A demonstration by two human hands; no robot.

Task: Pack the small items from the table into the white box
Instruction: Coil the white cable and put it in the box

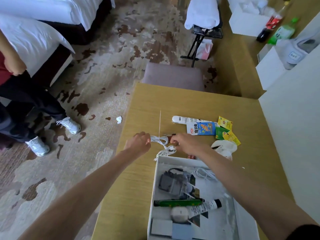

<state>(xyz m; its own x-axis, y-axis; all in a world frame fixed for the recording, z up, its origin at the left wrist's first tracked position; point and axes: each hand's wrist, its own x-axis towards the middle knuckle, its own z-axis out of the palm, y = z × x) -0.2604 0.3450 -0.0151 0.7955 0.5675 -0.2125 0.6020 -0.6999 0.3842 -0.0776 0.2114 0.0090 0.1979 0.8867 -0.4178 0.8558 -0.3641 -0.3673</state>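
Two hands work one thin white cable [160,141], bunched in loops over the tan wooden surface [138,179], just beyond the far wall of the white cardboard box [156,172]. Step, prob.: coiling it small enough to pack. Left hand [140,142] has fingers curled tight round one end of the loops; right hand [184,142] pinches the other side, fingers narrow. Next move needs the loose tail gathered, then the coil lowered into the box. Not yet packed: white plastic tube [183,119], blue snack packet [201,128], yellow & green sachets [225,129].
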